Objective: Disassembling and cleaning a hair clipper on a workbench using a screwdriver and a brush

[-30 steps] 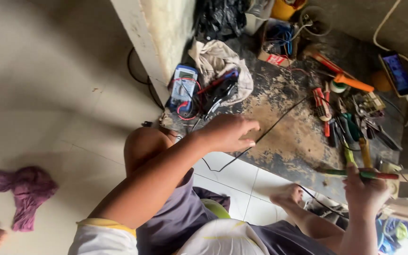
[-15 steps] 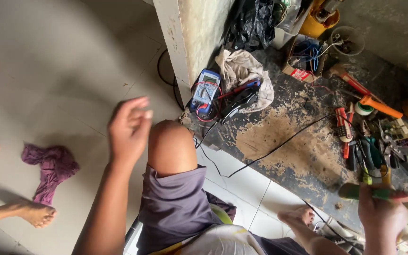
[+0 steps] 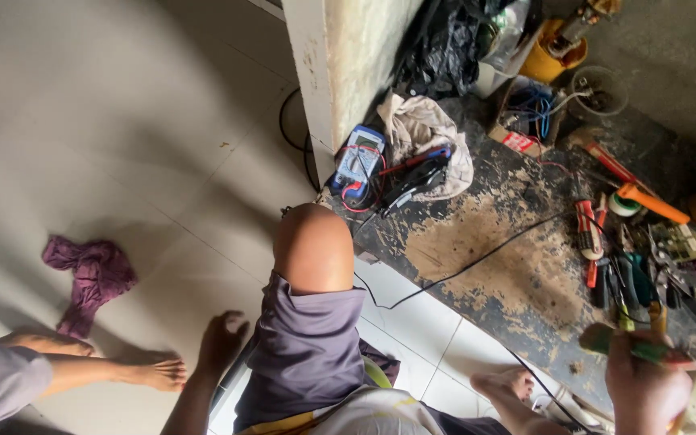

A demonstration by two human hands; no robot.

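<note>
My right hand (image 3: 646, 391) is at the bottom right, closed around a green and red tool handle (image 3: 631, 345) that lies across the top of its fist. My left hand (image 3: 219, 342) hangs low beside my bent knee (image 3: 313, 246), fingers spread and holding nothing, close to the edge of the seat under me. A blue multimeter (image 3: 358, 159) with red and black leads lies at the near corner of a dark, worn board (image 3: 509, 266) on the floor. A thin black wire (image 3: 461, 275) runs across the board toward my leg.
Several hand tools (image 3: 630, 266) lie at the board's right side, with an orange-handled one (image 3: 651, 203). A beige cloth (image 3: 428, 133) lies beside a concrete pillar (image 3: 348, 56). A purple rag (image 3: 90, 278) lies on the floor tiles. Another person's bare foot (image 3: 151, 372) rests at lower left.
My left hand left the board, rose past my knee and has dropped down beside the seat. The view has swung left; my right hand keeps hold of the tool.
</note>
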